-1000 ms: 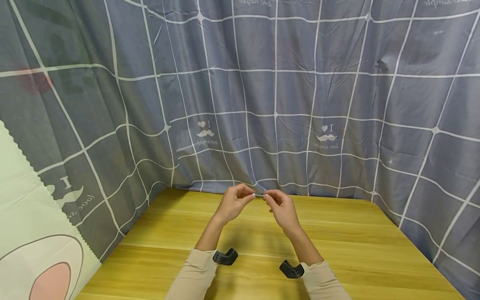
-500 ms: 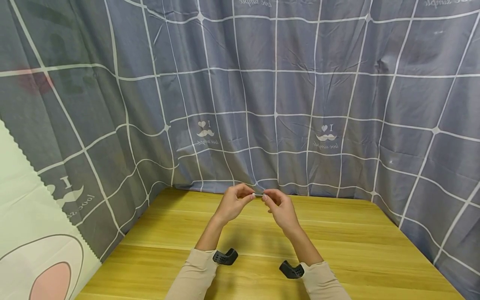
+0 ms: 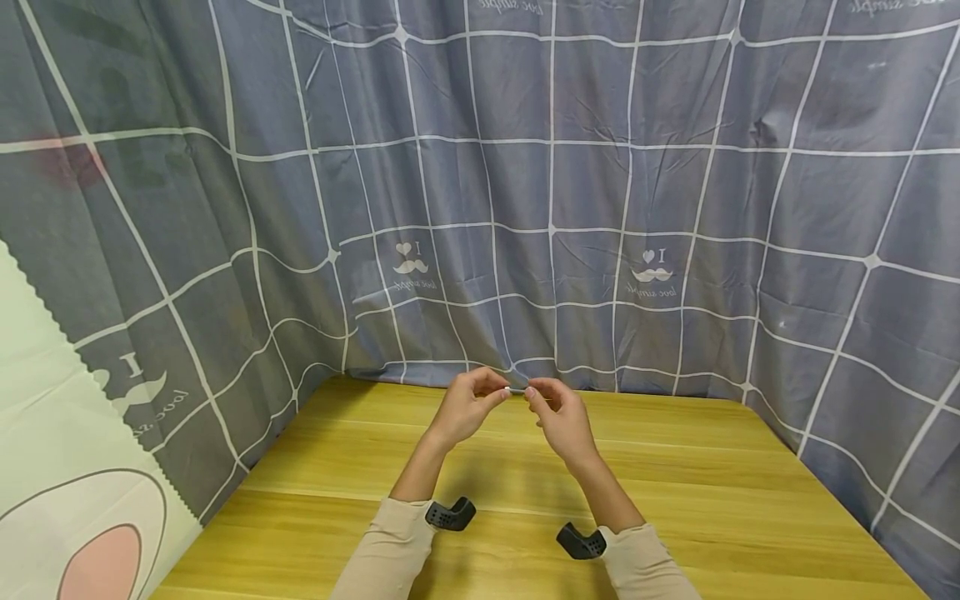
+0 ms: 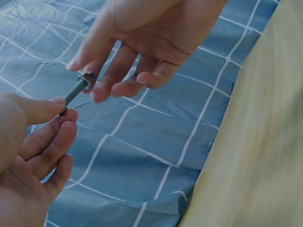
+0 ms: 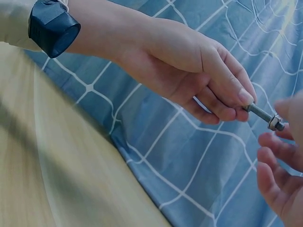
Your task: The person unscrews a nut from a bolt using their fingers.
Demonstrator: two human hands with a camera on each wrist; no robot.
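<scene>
A small metal bolt (image 5: 259, 112) is held up in front of the curtain, its threaded shank bare between the two hands. The left hand (image 3: 462, 408) pinches one end between thumb and fingertips; that end is mostly hidden. A nut (image 4: 86, 79) sits on the shank near the other end, and a short tip sticks out past it. Around the nut the right hand (image 3: 562, 417) has its thumb and index finger on either side, loosely spread, with the thumb tip beside the nut. Its other fingers (image 4: 124, 88) hang half extended below.
Under the forearms lies a wood-grain table (image 3: 480, 550). A grey-blue checked curtain (image 3: 600, 192) hangs right behind its far edge, with a pale cloth (image 3: 60, 433) at the left. Both wrists carry black camera mounts, the left mount (image 3: 451, 514) and the right mount (image 3: 581, 542).
The right thumb and fingertips have shifted slightly at the bolt's end, and the right wrist has turned a little. The left hand keeps its pinch in place.
</scene>
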